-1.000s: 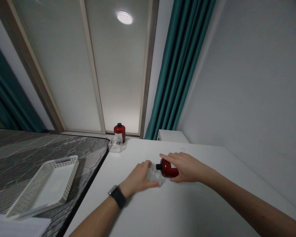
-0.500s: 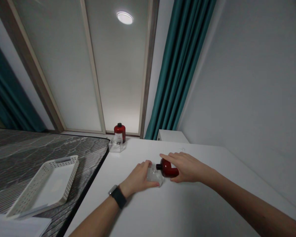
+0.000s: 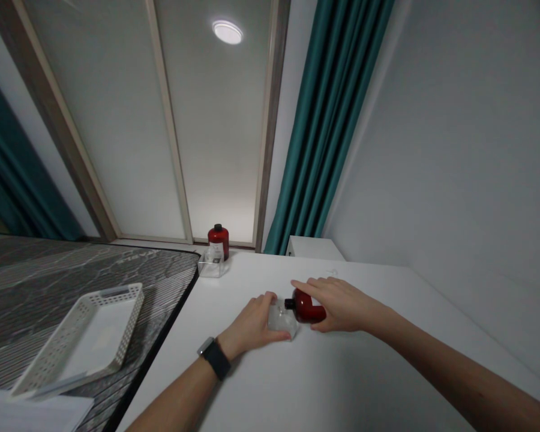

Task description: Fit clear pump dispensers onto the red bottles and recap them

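My right hand (image 3: 335, 304) grips a dark red bottle (image 3: 306, 308) lying tilted on its side, its black neck (image 3: 290, 304) pointing left. That neck is over the edge of a small clear container (image 3: 281, 319). Around the container's left side, my left hand (image 3: 254, 324) holds it on the white table (image 3: 270, 384), thumb at the near side and fingers at the far side. Whether the bottle's mouth has a cap on it, or liquid is flowing, I cannot make out. A dark watch is on my left wrist.
At the table's far left corner stand another red bottle (image 3: 218, 240) with a black cap and a clear box (image 3: 210, 267). A white perforated basket (image 3: 132, 321) lies on the grey patterned bed surface (image 3: 171, 282) to the left, near white papers (image 3: 36, 411). Behind the table is a white cabinet (image 3: 315, 247).
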{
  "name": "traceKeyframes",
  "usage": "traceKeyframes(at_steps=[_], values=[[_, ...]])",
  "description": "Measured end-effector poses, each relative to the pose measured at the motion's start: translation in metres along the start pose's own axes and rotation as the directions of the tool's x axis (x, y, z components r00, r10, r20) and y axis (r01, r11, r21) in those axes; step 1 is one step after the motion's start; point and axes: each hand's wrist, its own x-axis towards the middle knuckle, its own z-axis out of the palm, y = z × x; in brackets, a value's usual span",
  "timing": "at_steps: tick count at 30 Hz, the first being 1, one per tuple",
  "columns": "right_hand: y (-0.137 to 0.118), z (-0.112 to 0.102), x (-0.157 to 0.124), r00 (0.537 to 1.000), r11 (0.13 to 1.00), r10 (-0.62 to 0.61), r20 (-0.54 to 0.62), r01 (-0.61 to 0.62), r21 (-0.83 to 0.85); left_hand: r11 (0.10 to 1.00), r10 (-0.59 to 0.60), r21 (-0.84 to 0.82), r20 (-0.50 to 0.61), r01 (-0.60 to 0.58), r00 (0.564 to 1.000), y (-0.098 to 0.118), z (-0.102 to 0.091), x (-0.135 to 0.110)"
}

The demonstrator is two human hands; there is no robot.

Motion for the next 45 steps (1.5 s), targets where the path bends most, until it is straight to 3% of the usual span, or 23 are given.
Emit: traceKeyframes(at_steps=[45], values=[[0.0013,0.0011,0.0005,1.0,0.999,-0.008,-0.006,0.008,-0.032,0.997,0.008,0.077,-0.013,-0.007,1.0,-0.0028,0.0016,0.0006]])
